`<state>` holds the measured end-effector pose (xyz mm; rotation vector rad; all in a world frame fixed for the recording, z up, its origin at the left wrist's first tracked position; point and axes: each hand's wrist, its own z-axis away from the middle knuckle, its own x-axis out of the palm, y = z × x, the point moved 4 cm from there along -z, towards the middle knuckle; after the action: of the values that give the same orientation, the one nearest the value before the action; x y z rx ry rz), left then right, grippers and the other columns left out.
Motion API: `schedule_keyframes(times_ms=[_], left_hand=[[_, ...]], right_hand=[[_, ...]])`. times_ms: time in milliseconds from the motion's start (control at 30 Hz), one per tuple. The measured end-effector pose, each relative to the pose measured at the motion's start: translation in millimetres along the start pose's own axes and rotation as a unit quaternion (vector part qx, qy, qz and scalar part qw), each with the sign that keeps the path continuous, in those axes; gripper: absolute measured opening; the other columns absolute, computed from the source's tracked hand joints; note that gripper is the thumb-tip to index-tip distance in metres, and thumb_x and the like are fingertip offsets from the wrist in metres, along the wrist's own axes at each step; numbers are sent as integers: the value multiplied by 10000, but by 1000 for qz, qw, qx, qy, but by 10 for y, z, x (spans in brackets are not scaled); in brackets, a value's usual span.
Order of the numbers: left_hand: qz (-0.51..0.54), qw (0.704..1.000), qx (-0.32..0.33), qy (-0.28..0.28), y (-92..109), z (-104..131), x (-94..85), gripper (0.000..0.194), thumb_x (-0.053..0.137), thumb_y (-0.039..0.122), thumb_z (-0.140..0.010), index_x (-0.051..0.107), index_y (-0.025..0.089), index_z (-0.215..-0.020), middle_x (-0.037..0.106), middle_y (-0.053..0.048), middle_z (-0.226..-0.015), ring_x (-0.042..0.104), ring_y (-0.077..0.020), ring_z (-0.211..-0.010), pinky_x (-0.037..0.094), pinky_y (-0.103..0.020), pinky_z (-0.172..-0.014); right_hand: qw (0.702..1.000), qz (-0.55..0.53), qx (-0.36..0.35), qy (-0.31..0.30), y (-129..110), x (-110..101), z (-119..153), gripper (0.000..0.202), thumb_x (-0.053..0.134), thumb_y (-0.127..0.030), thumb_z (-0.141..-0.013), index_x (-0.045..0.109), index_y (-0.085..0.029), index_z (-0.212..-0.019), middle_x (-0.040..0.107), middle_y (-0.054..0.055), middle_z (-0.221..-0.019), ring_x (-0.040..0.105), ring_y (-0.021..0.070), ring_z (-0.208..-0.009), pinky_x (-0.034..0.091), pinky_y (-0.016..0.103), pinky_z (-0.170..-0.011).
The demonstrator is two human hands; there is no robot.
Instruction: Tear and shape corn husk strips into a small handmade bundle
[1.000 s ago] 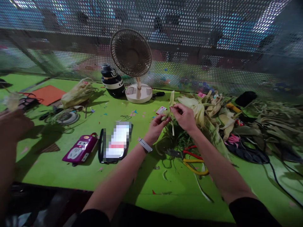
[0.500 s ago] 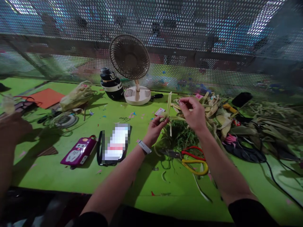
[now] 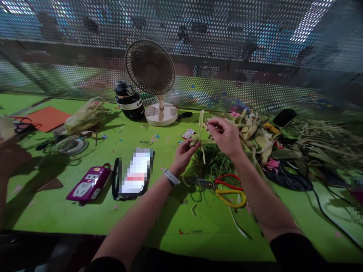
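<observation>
A pale green-yellow strip of corn husk point(image 3: 200, 126) stands upright in the fingertips of my left hand point(image 3: 183, 154), which is closed round its lower end. A small bundled or knotted piece shows at those fingertips. My right hand point(image 3: 225, 136) is just to the right of the strip, thumb and fingers pinched together; what they hold, if anything, is too small to make out. Below my hands lies a heap of green plant shreds point(image 3: 217, 160). In front of it rest scissors point(image 3: 228, 184) with red and yellow handles.
Dried husks point(image 3: 259, 138) pile up on the right, by a black cable point(image 3: 317, 200). Left of my hands lie a phone point(image 3: 137, 172) and a purple power strip point(image 3: 90, 183). A fan point(image 3: 161, 115) and black bottle point(image 3: 129, 102) stand behind. Another person's hand point(image 3: 14, 156) is far left.
My right hand has moved left, closer to the husk strip. My left hand keeps its hold on the strip. The whole view has shifted slightly.
</observation>
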<state>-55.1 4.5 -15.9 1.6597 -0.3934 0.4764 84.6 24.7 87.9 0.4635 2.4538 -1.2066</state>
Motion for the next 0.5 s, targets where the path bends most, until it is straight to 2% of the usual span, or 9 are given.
schedule_keyframes(times_ms=[100,167,300,400,500], left_hand=[[-18,1000,-2,0,0,18,17,273,792,267,-600,649,184,-817,679,25,-798,611,-97,-736,461,-268,-807],[-27,1000,2,-6,-8,21,23,276,786,278,-601,648,183,-821,678,21,-796,612,-105,-741,462,-274,-809],[-49,998,23,-11,-38,7,4,266,772,286,-599,646,192,-814,672,22,-785,605,-118,-731,468,-272,-780],[-119,991,56,-20,-43,-1,-12,188,728,273,-648,666,188,-804,663,7,-756,571,-120,-690,458,-254,-719],[-176,979,94,-36,-23,8,-6,188,700,234,-667,690,189,-850,686,-21,-819,578,-158,-765,449,-277,-760]], right_hand=[[997,-41,41,-56,24,103,32,262,496,-350,-859,645,-181,-994,695,39,-910,582,101,-517,481,245,-502],[995,-30,44,-85,15,158,51,293,501,-366,-860,643,-186,-1042,704,50,-964,587,102,-509,482,250,-513],[991,86,15,-104,-19,226,71,284,529,-333,-848,657,-186,-1055,714,67,-980,632,150,-634,496,294,-648],[980,153,8,-123,-17,275,89,304,521,-332,-858,648,-177,-1086,711,85,-992,649,188,-726,489,322,-705],[973,189,22,-133,-1,309,109,374,552,-383,-841,611,-187,-1155,708,95,-992,654,225,-807,484,343,-734]])
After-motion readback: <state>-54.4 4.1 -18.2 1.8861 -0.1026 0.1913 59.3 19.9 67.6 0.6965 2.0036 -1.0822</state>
